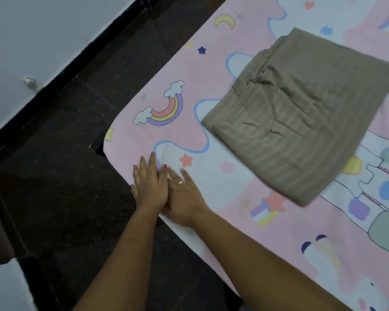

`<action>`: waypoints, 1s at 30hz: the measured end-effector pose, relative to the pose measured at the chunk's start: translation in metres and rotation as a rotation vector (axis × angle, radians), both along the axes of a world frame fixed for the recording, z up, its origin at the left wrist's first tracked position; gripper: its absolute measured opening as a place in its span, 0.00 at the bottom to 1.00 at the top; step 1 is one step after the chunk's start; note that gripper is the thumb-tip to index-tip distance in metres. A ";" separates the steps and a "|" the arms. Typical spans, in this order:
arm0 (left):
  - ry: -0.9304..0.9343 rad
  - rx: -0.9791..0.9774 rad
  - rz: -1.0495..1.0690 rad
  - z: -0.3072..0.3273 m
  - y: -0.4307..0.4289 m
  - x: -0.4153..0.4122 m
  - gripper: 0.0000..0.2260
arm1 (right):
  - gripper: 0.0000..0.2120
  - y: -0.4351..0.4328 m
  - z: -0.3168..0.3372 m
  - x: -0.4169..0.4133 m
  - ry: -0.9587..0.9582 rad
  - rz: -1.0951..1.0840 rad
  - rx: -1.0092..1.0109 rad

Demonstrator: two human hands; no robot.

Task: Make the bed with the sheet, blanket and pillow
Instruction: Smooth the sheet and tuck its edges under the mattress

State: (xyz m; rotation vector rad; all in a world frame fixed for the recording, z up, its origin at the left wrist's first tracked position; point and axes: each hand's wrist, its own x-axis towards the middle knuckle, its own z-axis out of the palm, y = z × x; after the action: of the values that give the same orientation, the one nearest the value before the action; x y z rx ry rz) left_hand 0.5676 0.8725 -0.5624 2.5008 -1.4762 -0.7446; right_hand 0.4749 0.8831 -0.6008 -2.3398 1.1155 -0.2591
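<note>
- sheet (285,223): pink, printed, spread over the bed. it lies flat to the near corner and along both visible edges, and no large creases are seen.
- left hand (149,185): flat, fingers straight and spread, pressing the sheet just inside the corner. it holds nothing.
- right hand (184,198): flat beside the left, fingers straight, touching it and partly under it. it holds nothing, and its fingertips are blurred.
- blanket (301,122): tan, folded in a rough square, lying on the sheet well apart from both hands. not yet unfolded.
- pillow: not in view.
- judged step: smoothing the sheet at the corner.
- risk: it cannot be told whether the corner is tucked under. if it is loose, a sideways push from both palms could drag the sheet off the corner toward the dark floor (61,187).
- risk: pressure in one spot could push a ridge of cloth toward the blanket, which would then be spread over a crease.
- risk: pulling the blanket open from one edge may shift the sheet beneath it.
</note>
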 end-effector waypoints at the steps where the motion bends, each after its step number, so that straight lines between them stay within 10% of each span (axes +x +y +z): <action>1: -0.003 -0.002 0.002 0.000 -0.001 0.006 0.23 | 0.28 -0.009 0.001 0.004 -0.031 0.114 -0.003; 8: -0.029 0.148 0.026 -0.008 -0.004 0.044 0.25 | 0.32 -0.056 -0.029 -0.032 0.176 -0.508 0.021; 14: -0.141 0.189 0.191 -0.009 -0.019 0.044 0.27 | 0.27 -0.034 0.000 0.017 -0.033 0.005 0.056; 17: -0.241 0.141 0.130 -0.004 -0.021 0.040 0.27 | 0.28 -0.053 0.001 -0.009 -0.176 -0.189 -0.026; 24: -0.164 0.125 -0.315 -0.008 -0.025 -0.006 0.28 | 0.44 -0.075 -0.001 -0.116 0.414 -0.824 0.015; 30: -0.185 0.231 -0.451 -0.029 -0.023 -0.001 0.31 | 0.28 -0.079 0.004 -0.115 0.443 -0.833 0.038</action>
State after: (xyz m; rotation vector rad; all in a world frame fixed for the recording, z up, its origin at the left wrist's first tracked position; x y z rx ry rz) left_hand 0.5668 0.8495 -0.5917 2.4750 -2.1792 -0.8029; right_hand 0.3597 0.8037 -0.5965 -1.8099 2.2531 0.0025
